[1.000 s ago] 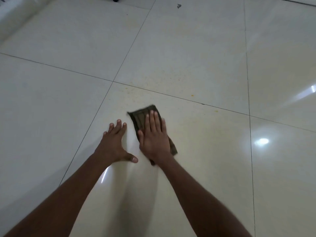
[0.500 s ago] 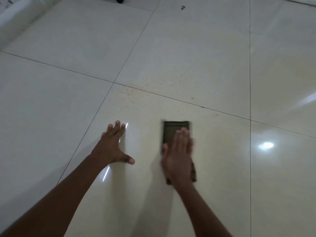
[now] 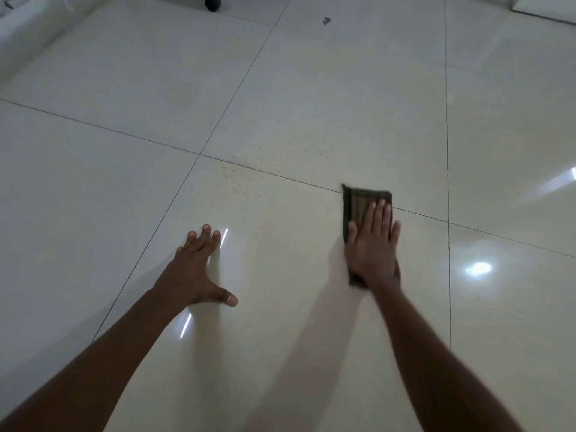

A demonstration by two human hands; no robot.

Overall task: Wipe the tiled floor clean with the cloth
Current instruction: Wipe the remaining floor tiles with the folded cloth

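The right hand [image 3: 374, 244] lies flat on a folded dark olive cloth [image 3: 361, 207], fingers straight and close together, pressing it against the tiled floor [image 3: 280, 88]. The cloth sits on the near tile, its far edge just at the dark grout line [image 3: 271, 174] that runs across the view; its far part shows beyond the fingertips and a small corner shows at the wrist, while the hand covers the middle. The hand and forearm are slightly blurred.

The left hand [image 3: 199, 269] rests palm down on the same tile, well apart from the cloth, fingers spread a little and the thumb stretched out toward the right. It holds nothing.

Between the two hands and farther off, faint yellowish specks [image 3: 246, 182] dot the floor on both sides of the grout line. The glossy tiles carry bright light reflections [image 3: 478, 269] to the right of the cloth. At the far edge of the floor lie a small dark scrap [image 3: 326, 21] and a black rounded object [image 3: 212, 2], too small to identify.
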